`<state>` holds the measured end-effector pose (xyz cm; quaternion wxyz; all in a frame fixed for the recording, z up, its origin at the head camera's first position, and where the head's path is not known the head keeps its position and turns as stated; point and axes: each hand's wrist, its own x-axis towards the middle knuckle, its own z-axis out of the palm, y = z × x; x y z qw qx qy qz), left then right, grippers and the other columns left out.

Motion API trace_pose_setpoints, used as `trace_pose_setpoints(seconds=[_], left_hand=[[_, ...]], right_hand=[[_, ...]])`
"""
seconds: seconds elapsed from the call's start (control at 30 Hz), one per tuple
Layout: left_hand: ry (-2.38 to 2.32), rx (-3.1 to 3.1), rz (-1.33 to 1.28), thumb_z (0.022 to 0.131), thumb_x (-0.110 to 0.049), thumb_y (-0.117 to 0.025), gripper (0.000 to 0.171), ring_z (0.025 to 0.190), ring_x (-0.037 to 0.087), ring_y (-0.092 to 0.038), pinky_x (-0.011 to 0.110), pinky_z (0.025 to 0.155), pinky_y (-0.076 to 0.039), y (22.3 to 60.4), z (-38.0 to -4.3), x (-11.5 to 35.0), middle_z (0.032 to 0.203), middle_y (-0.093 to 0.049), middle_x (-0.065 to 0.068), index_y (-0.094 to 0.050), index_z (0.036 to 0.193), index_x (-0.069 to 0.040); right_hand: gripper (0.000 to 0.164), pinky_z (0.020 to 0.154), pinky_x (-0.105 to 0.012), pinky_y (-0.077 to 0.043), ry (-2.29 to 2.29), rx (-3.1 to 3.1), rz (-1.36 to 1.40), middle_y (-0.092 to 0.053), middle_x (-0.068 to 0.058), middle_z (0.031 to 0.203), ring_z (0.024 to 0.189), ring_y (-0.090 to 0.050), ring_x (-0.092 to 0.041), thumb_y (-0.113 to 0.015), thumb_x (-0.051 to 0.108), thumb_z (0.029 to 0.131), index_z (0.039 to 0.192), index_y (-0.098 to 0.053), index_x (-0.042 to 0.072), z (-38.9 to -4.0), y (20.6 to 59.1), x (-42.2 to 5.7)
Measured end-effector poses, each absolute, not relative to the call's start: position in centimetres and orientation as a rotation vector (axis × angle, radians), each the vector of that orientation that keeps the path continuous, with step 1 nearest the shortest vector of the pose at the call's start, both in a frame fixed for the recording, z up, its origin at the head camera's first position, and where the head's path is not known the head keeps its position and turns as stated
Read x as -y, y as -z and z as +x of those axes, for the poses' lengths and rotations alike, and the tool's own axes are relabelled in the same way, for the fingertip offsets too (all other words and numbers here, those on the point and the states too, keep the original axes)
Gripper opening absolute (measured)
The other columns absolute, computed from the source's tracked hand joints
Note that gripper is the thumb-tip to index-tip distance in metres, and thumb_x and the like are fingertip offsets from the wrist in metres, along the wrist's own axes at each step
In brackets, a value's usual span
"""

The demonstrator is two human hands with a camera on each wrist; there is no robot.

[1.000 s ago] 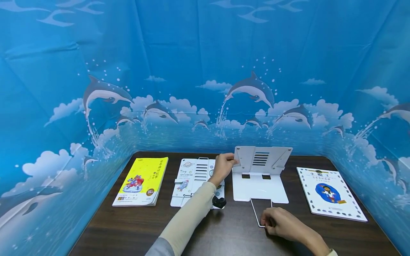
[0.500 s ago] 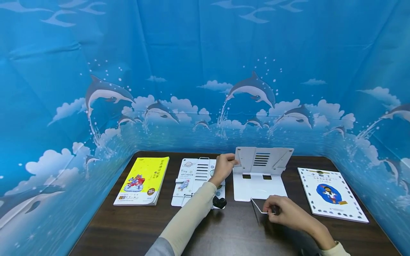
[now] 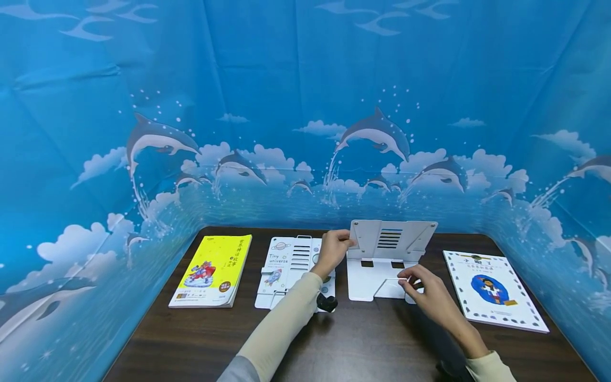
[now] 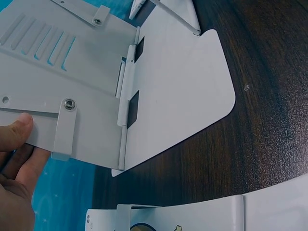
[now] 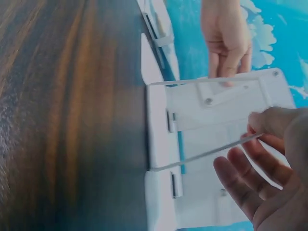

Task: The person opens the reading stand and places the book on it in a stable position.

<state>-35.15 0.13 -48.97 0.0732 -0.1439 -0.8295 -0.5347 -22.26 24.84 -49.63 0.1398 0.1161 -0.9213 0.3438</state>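
A white metal book stand (image 3: 367, 278) is unfolded on the table, its base flat and its slotted back panel (image 4: 96, 130) raised. At the panel's left edge, my left hand (image 3: 333, 250) pinches the metal between thumb and fingers. My right hand (image 3: 431, 294) pinches the end of the stand's thin wire support (image 5: 204, 155) between thumb and index finger, the other fingers loosely spread. Hinged at the base's front edge, the wire slants up over the base plate (image 4: 183, 82). Part of the base's right side is hidden behind my right hand.
Left of my left forearm lies a second, folded book stand (image 3: 279, 260) printed "Tiny universe". A yellow book (image 3: 210, 270) lies farther left, and a white book (image 3: 494, 289) is at the right. A blue dolphin-print curtain (image 3: 286, 132) hangs behind the dark wooden table (image 3: 353, 345).
My right hand has swung the wire support up from lying on the table to above the base plate, moving away from me. My left hand stays on the panel.
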Motion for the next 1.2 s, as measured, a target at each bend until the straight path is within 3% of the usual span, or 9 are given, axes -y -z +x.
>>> trace_pose_setpoints(seconds=[0.17, 0.43, 0.77, 1.2], left_hand=[[1.609, 2.485, -0.447, 0.098, -0.006, -0.075, 0.018, 0.1, 0.017, -0.079, 0.033, 0.086, -0.064, 49.0, -35.1, -0.1, 0.108, -0.083, 0.007, -0.083, 0.113, -0.009], [1.637, 2.477, -0.445, 0.098, -0.006, -0.075, 0.019, 0.102, 0.017, -0.079, 0.033, 0.088, -0.064, 49.3, -34.9, -0.1, 0.11, -0.083, 0.006, -0.083, 0.115, -0.01], [1.654, 2.445, -0.504, 0.097, -0.005, -0.075, 0.019, 0.103, 0.016, -0.079, 0.032, 0.087, -0.064, 49.7, -34.4, 0.2, 0.111, -0.083, 0.005, -0.083, 0.114, -0.01], [1.657, 2.42, -0.516, 0.096, 0.001, -0.072, 0.016, 0.089, 0.007, -0.075, 0.024, 0.078, -0.06, 50.5, -33.3, 0.3, 0.103, -0.083, 0.006, -0.084, 0.103, -0.008]], right_hand=[[0.014, 0.081, -0.04, -0.063, -1.02, 2.684, 0.19, -0.073, -0.006, 0.1, 0.092, -0.068, -0.02, -0.076, 0.007, 0.097, 0.11, -0.071, 0.004, -23.6, 51.3, -24.9], [0.015, 0.07, -0.027, -0.046, -1.128, 2.79, 0.035, -0.07, -0.006, 0.089, 0.08, -0.063, -0.016, -0.077, 0.007, 0.096, 0.108, -0.067, 0.004, -24.9, 52.7, -25.2], [0.015, 0.062, -0.025, -0.048, -1.23, 2.817, -0.021, -0.07, -0.008, 0.091, 0.077, -0.064, -0.017, -0.074, 0.005, 0.097, 0.11, -0.068, 0.001, -25.4, 53.4, -25.3], [0.017, 0.059, -0.025, -0.05, -1.26, 2.818, -0.004, -0.071, -0.008, 0.091, 0.075, -0.064, -0.016, -0.072, 0.007, 0.099, 0.113, -0.069, -0.002, -25.6, 53.7, -25.4]])
